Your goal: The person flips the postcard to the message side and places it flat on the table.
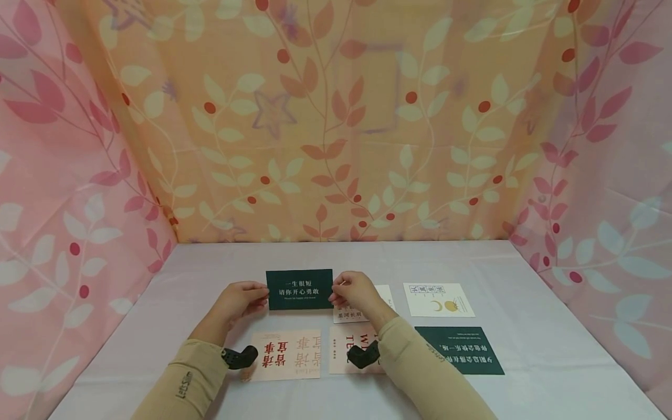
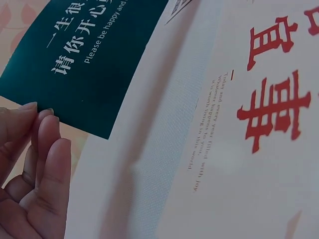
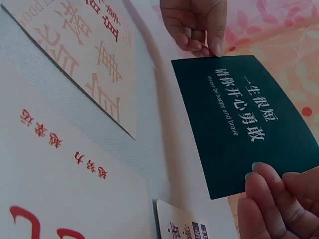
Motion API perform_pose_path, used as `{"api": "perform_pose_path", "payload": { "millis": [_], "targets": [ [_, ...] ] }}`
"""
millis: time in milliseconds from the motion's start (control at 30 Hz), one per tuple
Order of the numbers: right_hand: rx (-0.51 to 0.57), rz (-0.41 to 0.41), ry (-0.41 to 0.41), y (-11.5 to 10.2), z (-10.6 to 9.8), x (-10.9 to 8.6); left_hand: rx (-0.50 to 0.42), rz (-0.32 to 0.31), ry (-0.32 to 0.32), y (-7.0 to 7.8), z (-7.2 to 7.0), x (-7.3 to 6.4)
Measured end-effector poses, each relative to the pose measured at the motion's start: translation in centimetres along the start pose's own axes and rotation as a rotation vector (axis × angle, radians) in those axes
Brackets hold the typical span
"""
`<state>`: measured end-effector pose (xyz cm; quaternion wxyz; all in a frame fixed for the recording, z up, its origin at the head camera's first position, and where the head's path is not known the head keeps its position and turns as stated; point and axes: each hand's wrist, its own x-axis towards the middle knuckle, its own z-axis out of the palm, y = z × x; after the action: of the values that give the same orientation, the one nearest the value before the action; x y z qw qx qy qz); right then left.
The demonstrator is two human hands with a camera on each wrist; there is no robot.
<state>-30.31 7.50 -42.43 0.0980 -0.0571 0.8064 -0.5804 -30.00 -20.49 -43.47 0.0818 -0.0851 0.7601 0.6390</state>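
A dark green card [image 1: 300,289] with white Chinese writing is held up above the table, its printed face towards me. My left hand [image 1: 238,302] pinches its left edge between thumb and fingertips. At the opposite edge, my right hand [image 1: 359,293] pinches it the same way. The right wrist view shows the card slightly bowed between both hands. Behind the right hand lies a white card [image 1: 346,315] with dark characters, partly hidden. Below the hands are a pale pink card [image 1: 283,354] with red characters and a white card [image 1: 340,350] with red lettering, partly covered by the right forearm.
A cream card [image 1: 438,300] with a gold moon and sun lies at the right. Nearer me is a second green card [image 1: 478,353], partly behind the right sleeve. The white-covered table [image 1: 210,256] meets patterned curtains [image 1: 336,175] at the back and sides.
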Motion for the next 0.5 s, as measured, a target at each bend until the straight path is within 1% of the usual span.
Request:
{"api": "perform_pose_path", "payload": {
  "millis": [167,267,400,500],
  "targets": [
    [0.037,-0.003,-0.024,-0.08,0.01,-0.04,-0.031,0.006,-0.001,0.03,-0.14,-0.04],
    [0.046,-0.002,-0.029,-0.07,0.01,-0.07,-0.033,0.007,-0.011,0.25,-0.2,-0.24],
    [0.051,0.001,-0.031,-0.07,-0.05,-0.15,-0.048,-0.005,-0.028,0.46,-0.23,-0.32],
    [0.05,-0.007,-0.035,-0.05,-0.12,-0.16,-0.073,-0.021,-0.028,0.43,-0.24,-0.23]
  ]
}}
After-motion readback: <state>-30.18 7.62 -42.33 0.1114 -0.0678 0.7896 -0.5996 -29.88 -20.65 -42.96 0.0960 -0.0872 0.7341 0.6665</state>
